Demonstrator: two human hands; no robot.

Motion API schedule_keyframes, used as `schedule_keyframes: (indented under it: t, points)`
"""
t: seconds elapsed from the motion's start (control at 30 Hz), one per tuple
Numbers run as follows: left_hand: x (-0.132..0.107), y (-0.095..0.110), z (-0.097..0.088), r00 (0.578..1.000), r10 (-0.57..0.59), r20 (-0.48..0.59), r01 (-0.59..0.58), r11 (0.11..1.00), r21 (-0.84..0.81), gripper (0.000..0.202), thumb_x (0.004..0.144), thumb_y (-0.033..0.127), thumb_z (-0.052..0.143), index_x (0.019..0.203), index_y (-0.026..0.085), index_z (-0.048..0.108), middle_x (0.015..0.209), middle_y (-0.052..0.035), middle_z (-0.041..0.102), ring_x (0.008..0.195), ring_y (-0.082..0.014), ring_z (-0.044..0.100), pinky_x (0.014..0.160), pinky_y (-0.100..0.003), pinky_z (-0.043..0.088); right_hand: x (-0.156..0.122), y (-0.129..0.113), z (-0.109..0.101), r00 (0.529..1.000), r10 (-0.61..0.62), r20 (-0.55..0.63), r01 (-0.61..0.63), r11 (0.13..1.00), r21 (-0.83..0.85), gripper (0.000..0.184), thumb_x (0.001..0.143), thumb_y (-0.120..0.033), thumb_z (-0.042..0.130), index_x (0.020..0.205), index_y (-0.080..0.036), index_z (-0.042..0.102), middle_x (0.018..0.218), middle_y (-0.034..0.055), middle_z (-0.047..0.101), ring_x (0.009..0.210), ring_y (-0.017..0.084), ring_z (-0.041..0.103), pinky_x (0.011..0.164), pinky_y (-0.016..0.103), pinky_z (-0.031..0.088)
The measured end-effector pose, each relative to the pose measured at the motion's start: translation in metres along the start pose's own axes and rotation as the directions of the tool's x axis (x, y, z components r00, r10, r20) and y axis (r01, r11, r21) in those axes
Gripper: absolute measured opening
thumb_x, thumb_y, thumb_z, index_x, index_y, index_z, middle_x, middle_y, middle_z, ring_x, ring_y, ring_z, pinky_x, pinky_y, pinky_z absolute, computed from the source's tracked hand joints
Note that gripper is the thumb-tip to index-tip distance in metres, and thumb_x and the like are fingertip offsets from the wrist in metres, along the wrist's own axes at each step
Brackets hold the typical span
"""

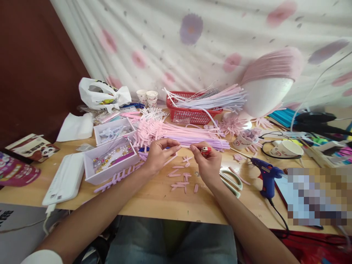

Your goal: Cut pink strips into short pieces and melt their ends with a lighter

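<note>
My left hand [159, 156] hovers over the wooden table [154, 200], its fingers pinched on a thin pale stick [186, 146] that spans across to my right hand. My right hand [207, 163] pinches the stick's other end and also grips a small red lighter [205, 150] against the palm. Short pink foam pieces [180, 176] lie scattered on the table just below both hands. A long bundle of pink and lilac strips [178, 132] lies right behind the hands.
White-handled scissors [232, 180] and a blue glue gun [266, 176] lie to the right. White boxes of beads [111, 159] sit left. A red basket [192, 112], paper cups [148, 97], a white foam head [265, 95] and a plastic bag [101, 93] stand behind.
</note>
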State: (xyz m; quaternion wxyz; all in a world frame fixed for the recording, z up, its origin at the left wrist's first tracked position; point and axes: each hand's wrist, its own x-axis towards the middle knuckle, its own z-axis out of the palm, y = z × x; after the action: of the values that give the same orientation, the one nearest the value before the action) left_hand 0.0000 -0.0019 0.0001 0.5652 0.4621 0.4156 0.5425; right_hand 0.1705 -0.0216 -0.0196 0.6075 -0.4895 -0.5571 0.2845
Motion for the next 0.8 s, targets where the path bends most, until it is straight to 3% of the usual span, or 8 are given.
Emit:
schedule_keyframes:
  t: [0.17,0.3,0.4,0.8]
  points:
    - [0.0003,-0.0012,-0.0005,1.000,-0.003,-0.014,0.003,1.000,0.002,0.030,0.059,0.039,0.090,0.077,0.018,0.077,0.076,-0.0025,0.073,0.066,-0.0124,0.064,0.063,-0.024,0.054,0.0014,0.0030,0.0026,0.989,0.122,-0.080,-0.111,0.985,0.133,0.035,0.085,-0.052,0.072,0.077,-0.019,0.067,0.057,-0.0043,0.044,0.050,0.010,0.037,0.048,0.026,0.029]
    - [0.0015,-0.0040,-0.0014,0.999,-0.008,-0.034,0.007,1.000,-0.012,0.035,0.059,0.042,0.090,0.080,0.018,0.078,0.082,-0.0036,0.075,0.073,-0.0143,0.067,0.063,-0.024,0.056,0.0007,0.0041,0.0064,0.960,0.261,0.098,-0.277,0.930,0.241,0.052,0.088,-0.065,0.056,0.069,-0.018,0.062,0.057,-0.0021,0.044,0.049,0.011,0.036,0.046,0.026,0.024]
    - [0.0021,-0.0052,-0.0016,0.999,0.000,-0.033,-0.001,1.000,-0.012,0.035,0.058,0.042,0.091,0.078,0.018,0.078,0.080,-0.0033,0.075,0.071,-0.0135,0.066,0.063,-0.023,0.056,-0.0011,0.0020,0.0085,0.920,0.333,0.207,-0.381,0.884,0.269,0.054,0.088,-0.063,0.053,0.059,-0.018,0.057,0.052,-0.0021,0.040,0.047,0.010,0.032,0.046,0.026,0.019]
    - [0.0017,-0.0072,-0.0007,1.000,0.023,-0.017,-0.023,1.000,0.005,0.034,0.057,0.042,0.091,0.075,0.017,0.077,0.075,-0.0021,0.073,0.065,-0.0116,0.063,0.063,-0.024,0.055,-0.0010,-0.0028,0.0050,0.913,0.345,0.219,-0.397,0.877,0.271,0.041,0.086,-0.047,0.053,0.057,-0.018,0.054,0.054,-0.0022,0.039,0.048,0.010,0.028,0.046,0.026,0.015]
